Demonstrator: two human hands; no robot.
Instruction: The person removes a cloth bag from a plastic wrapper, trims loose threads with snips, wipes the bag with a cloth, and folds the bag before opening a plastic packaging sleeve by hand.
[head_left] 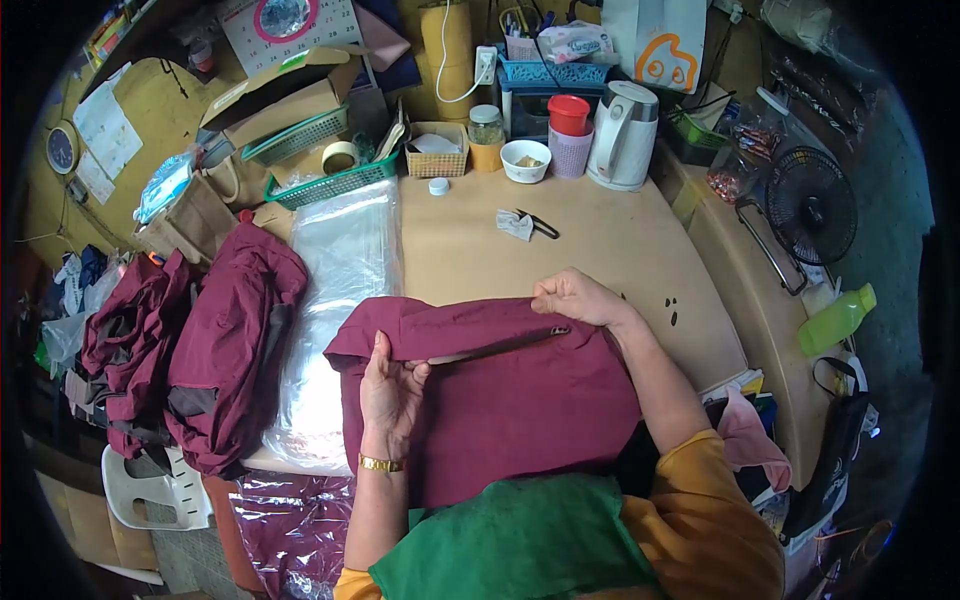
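Note:
A maroon garment (500, 420) lies spread over the near part of the table and hangs toward my lap. Its upper part forms a folded band with a slit-like opening along it, and a small light mark shows near the right end of that opening. My left hand (393, 390) pinches the fabric at the left, thumb on top. At the upper right corner, the curled fingers of my right hand (578, 298) grip the band's edge. The fingertips of both hands are partly hidden by cloth.
Clear plastic bags (335, 300) lie left of the garment, beside more maroon garments (235, 350). Thread snips (540, 224) rest on the tan table (620, 250). Along the back stand a white kettle (622, 140), a bowl (525, 162) and a green basket (335, 185).

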